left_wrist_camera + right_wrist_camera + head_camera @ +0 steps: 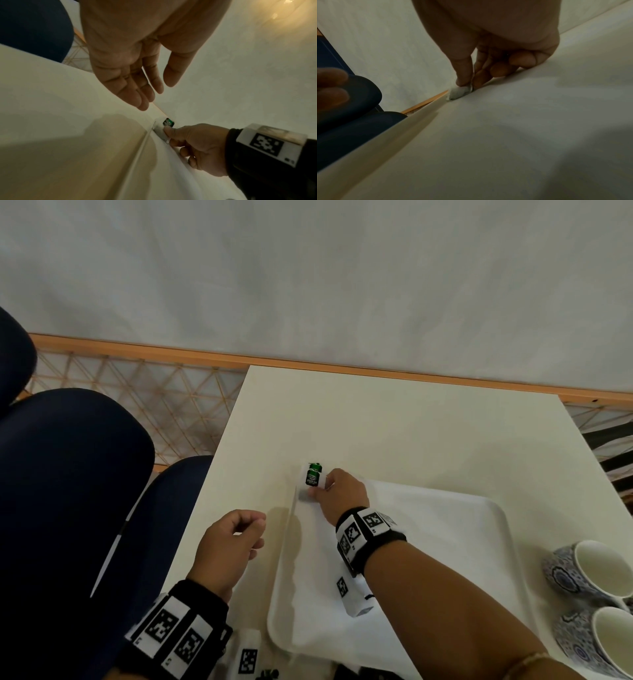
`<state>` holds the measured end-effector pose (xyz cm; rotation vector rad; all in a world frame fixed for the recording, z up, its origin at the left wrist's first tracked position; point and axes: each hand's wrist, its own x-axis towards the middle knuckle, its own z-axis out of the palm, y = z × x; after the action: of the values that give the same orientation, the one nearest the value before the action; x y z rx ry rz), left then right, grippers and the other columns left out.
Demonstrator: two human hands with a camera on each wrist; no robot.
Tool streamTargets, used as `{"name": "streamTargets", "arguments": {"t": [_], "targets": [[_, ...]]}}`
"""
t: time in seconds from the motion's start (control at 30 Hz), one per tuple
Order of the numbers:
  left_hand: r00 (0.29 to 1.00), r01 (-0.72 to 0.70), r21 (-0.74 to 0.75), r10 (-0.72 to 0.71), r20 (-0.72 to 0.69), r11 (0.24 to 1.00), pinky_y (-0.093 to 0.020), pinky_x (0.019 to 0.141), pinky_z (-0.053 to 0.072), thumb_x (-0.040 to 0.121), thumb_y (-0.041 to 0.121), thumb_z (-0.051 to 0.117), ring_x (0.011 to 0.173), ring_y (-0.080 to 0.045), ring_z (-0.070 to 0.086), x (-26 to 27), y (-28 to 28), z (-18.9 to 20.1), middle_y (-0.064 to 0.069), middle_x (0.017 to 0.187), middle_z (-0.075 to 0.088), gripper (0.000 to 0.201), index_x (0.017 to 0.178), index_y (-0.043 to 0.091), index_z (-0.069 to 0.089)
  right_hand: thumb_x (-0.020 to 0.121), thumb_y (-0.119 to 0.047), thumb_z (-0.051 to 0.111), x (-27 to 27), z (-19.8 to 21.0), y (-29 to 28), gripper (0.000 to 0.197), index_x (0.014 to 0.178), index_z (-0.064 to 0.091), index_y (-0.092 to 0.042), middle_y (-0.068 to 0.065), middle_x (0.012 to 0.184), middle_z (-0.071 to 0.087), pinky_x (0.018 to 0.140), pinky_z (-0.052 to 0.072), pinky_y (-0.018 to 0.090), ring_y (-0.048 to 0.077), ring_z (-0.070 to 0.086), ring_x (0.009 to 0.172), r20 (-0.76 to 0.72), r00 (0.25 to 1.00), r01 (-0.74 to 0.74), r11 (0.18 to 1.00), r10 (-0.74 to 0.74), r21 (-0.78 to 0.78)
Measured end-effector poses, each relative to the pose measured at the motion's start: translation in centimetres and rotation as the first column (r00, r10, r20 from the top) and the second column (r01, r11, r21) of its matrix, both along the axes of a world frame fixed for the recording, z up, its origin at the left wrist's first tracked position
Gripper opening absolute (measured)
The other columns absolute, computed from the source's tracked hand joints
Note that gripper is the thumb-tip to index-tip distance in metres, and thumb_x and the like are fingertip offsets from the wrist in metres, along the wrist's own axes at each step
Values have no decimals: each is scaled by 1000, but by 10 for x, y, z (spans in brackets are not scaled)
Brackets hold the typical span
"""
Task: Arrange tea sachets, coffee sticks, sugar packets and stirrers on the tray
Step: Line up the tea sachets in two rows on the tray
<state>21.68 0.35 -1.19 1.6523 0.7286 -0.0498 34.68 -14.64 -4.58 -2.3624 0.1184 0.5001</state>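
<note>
Bare tray (445, 542) floor lies open; two cups (589, 570) crowd its right edge.

left hand (126, 65) open, right hand (195, 147) pinching tea sachet (163, 130)

Two patterned cups (589, 568) stand near blue chairs (68, 474).

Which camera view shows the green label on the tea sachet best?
The head view: the green-labelled white tea sachet faces the camera there. The left wrist view shows it small and distant; the right wrist view shows only its pale paper end.
</note>
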Motion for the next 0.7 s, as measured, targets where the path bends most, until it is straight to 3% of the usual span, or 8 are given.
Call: {"name": "streamTargets", "arguments": {"t": [0.1,0.2,0.3,0.43,0.6,0.63,0.67,0.7], "targets": [[992,128,40,-127,-27,991,-32,79,52,93,13,55,93,-22,63,15,-4,7,-2,105,64,15,105,19,63,74,-47,76,-2,-1,-5,45,99,49,-20,0,94,59,74,52,35,22,60,84,-19,994,108,987,-106,117],[955,290,75,-283,-89,954,-38,94,49,94,12,52,109,-20,57,42,-3,6,0,120,57,38,130,20,47,65,-53,82,-6,-2,-11,58,100,49,-20,0,96,61,69,49,31,20,60,85,-35,993,119,982,-116,149],[917,387,102,-370,-149,917,-42,104,42,93,9,51,121,-23,50,76,-3,-4,-4,136,48,55,144,18,32,71,-41,82,-9,-6,-14,46,95,49,-19,-1,88,65,60,43,22,18,61,81,-13,996,90,981,-89,172],[881,441,49,-422,-212,896,-42,109,37,93,7,48,130,-26,44,110,-6,-16,-8,146,41,61,149,12,24,79,-20,75,-12,-9,-18,23,85,53,-21,-9,77,61,53,34,12,5,54,68,65,996,56,987,-67,152],[886,419,33,-401,-234,907,-39,102,41,90,1,44,120,-27,48,126,-14,-26,-8,122,51,44,134,8,43,84,-21,68,-9,-7,-16,9,92,63,-23,-4,97,67,63,39,11,10,58,84,100,995,3,994,-14,114],[890,413,51,-391,-234,909,-38,98,42,90,-1,43,114,-26,49,127,-14,-30,-5,108,53,29,115,9,52,85,-22,67,-9,-7,-15,9,94,65,-22,-4,99,68,68,43,14,11,60,87,108,994,-11,994,-1,111],[890,415,56,-393,-233,908,-36,91,41,89,-3,42,106,-24,48,127,-14,-30,0,93,50,21,92,16,50,86,-22,66,-9,-7,-14,11,97,66,-22,-5,101,69,74,45,17,12,61,91,113,994,-18,994,6,108],[890,412,53,-390,-235,909,-35,86,38,89,-4,42,102,-22,45,127,-14,-31,4,85,46,29,80,23,42,87,-23,65,-9,-6,-15,12,99,67,-21,-5,102,69,78,45,18,13,62,94,117,993,-23,994,10,109]]}}
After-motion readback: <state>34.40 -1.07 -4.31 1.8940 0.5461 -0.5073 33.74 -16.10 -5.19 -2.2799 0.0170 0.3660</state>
